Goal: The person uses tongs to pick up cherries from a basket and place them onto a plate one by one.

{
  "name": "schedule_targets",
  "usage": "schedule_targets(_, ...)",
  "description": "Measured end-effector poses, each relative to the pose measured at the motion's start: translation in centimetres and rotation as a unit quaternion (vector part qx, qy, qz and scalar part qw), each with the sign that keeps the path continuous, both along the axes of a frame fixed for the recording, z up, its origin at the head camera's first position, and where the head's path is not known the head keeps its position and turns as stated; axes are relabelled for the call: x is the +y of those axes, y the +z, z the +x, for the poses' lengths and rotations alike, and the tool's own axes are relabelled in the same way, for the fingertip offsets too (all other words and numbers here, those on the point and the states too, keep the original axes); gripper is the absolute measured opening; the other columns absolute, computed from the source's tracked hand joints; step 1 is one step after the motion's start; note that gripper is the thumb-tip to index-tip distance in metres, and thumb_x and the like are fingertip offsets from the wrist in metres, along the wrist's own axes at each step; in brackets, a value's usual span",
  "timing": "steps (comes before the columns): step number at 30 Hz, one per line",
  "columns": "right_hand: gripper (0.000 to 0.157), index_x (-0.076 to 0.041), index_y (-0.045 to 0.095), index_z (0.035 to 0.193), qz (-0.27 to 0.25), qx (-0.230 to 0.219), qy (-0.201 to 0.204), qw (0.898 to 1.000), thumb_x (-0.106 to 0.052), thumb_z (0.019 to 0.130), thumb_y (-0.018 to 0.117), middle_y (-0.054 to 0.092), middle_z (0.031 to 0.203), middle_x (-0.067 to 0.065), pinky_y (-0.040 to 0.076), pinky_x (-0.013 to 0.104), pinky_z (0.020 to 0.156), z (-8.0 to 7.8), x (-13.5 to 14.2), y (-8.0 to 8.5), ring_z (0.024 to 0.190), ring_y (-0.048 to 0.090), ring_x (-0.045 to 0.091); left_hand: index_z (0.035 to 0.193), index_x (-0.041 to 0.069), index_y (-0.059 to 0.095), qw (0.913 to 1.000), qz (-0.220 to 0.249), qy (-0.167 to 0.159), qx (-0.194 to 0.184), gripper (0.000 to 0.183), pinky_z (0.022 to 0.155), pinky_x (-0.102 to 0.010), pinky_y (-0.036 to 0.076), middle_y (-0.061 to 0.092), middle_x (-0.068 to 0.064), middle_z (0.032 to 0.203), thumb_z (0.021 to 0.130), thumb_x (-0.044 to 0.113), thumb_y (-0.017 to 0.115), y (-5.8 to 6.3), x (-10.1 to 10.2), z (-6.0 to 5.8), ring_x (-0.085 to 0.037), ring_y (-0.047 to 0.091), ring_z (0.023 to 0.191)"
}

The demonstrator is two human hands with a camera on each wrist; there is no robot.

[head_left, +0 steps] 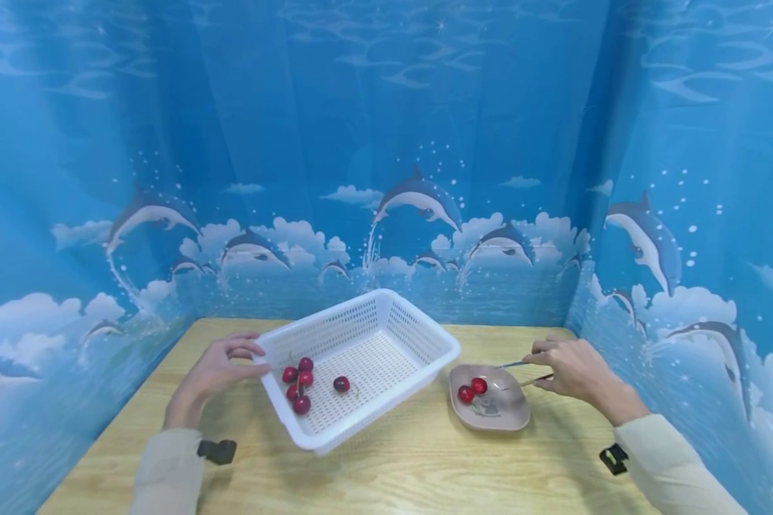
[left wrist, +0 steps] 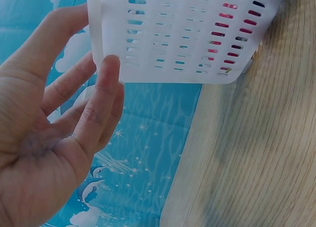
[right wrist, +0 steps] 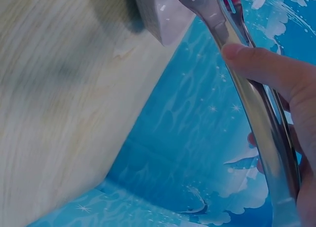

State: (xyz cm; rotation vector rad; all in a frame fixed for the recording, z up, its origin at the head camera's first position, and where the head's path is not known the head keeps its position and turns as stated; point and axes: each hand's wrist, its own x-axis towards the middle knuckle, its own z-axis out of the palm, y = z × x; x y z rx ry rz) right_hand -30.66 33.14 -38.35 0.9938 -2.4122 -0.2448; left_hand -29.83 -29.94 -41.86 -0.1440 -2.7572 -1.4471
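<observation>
My left hand [head_left: 222, 368] grips the left rim of a white perforated plastic basket [head_left: 386, 361] by its end wall. In the left wrist view, thumb and fingers lie on either side of that rim. Several dark red cherries [head_left: 305, 379] cluster at the basket's left end, and a single cherry [head_left: 341, 384] sits nearer its middle. With my right hand [head_left: 573, 368] I hold metal tongs [right wrist: 256, 113], their arms spread over a pinkish-beige dish [head_left: 515, 416]. Two cherries [head_left: 466, 394] lie in the dish, left of the tong tips.
A light wood-grain table [head_left: 412, 472] carries the basket and dish. Blue curtains [head_left: 386, 143] printed with dolphins enclose it at the back and both sides. The dish stands close to the basket's right corner.
</observation>
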Motion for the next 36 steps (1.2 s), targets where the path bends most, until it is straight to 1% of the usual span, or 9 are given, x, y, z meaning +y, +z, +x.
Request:
schedule_targets(4,0.047,-0.019,0.082,0.104,-0.007,-0.002,-0.01,1.0,-0.033,0.062,0.097,0.075,0.095,0.001,0.054,0.031,0.05,0.4,0.1,0.9,0.077,0.07,0.02,0.116,0.001,0.071,1.0,-0.003,0.002,-0.005,0.047,0.105,-0.058,0.053,0.036,-0.022,0.165,0.085,0.033,0.085,0.0,0.0,0.0,-0.045,0.054,0.135)
schedule_targets(7,0.053,-0.017,0.081,0.109,-0.015,0.002,-0.012,1.0,-0.035,0.062,0.097,0.076,0.099,0.004,0.055,0.032,0.051,0.6,0.1,1.8,0.084,0.071,0.023,0.116,0.001,0.071,1.0,-0.001,0.001,-0.006,0.048,0.106,-0.057,0.053,0.036,-0.021,0.165,0.085,0.035,0.085,0.1,0.0,0.0,-0.044,0.054,0.135)
schedule_targets(13,0.057,-0.016,0.079,0.113,-0.03,0.019,-0.007,0.999,-0.037,0.063,0.096,0.073,0.097,0.003,0.042,0.021,0.045,0.7,-0.2,3.2,0.077,0.064,0.017,0.115,0.003,0.071,1.0,0.003,0.005,-0.008,0.049,0.107,-0.059,0.051,0.037,-0.019,0.165,0.083,0.037,0.086,0.4,-0.1,-0.1,-0.044,0.053,0.135)
schedule_targets(18,0.059,-0.017,0.079,0.114,-0.033,0.032,-0.002,0.999,-0.04,0.063,0.096,0.072,0.096,0.002,0.043,0.02,0.047,0.3,-1.1,3.9,0.077,0.061,0.015,0.115,0.003,0.072,1.0,0.001,0.003,-0.006,0.049,0.109,-0.06,0.05,0.037,-0.02,0.165,0.083,0.037,0.086,0.3,-0.1,-0.1,-0.044,0.054,0.135)
schedule_targets(23,0.059,-0.017,0.079,0.114,-0.042,0.045,0.012,0.998,-0.041,0.063,0.096,0.073,0.097,0.003,0.04,0.019,0.046,-0.1,-2.1,4.5,0.077,0.061,0.016,0.114,0.003,0.072,0.9999,0.001,0.005,-0.009,0.049,0.109,-0.062,0.048,0.036,-0.019,0.166,0.082,0.037,0.086,0.2,0.0,0.0,-0.044,0.053,0.136)
schedule_targets(25,0.06,-0.017,0.079,0.115,-0.041,0.05,0.018,0.998,-0.042,0.063,0.096,0.073,0.098,0.003,0.04,0.019,0.046,-0.3,-2.7,4.8,0.078,0.062,0.017,0.114,0.003,0.072,0.9999,0.001,0.006,-0.01,0.049,0.109,-0.062,0.048,0.036,-0.019,0.166,0.082,0.037,0.086,0.2,0.1,0.0,-0.044,0.052,0.137)
schedule_targets(30,0.061,-0.019,0.078,0.118,-0.035,0.044,0.021,0.998,-0.045,0.066,0.094,0.073,0.099,0.003,0.039,0.019,0.047,-0.7,-4.0,5.4,0.08,0.062,0.017,0.115,0.002,0.072,1.0,-0.001,0.004,-0.009,0.048,0.107,-0.061,0.051,0.036,-0.02,0.165,0.084,0.035,0.086,0.3,0.1,0.1,-0.046,0.051,0.138)
schedule_targets(36,0.058,-0.021,0.079,0.116,-0.037,0.028,0.032,0.998,-0.045,0.066,0.095,0.073,0.098,0.001,0.036,0.018,0.046,-0.8,-5.2,6.1,0.078,0.063,0.016,0.115,0.002,0.071,0.9999,0.003,0.004,-0.01,0.047,0.109,-0.062,0.049,0.036,-0.02,0.166,0.084,0.034,0.086,0.3,0.0,0.2,-0.045,0.051,0.139)
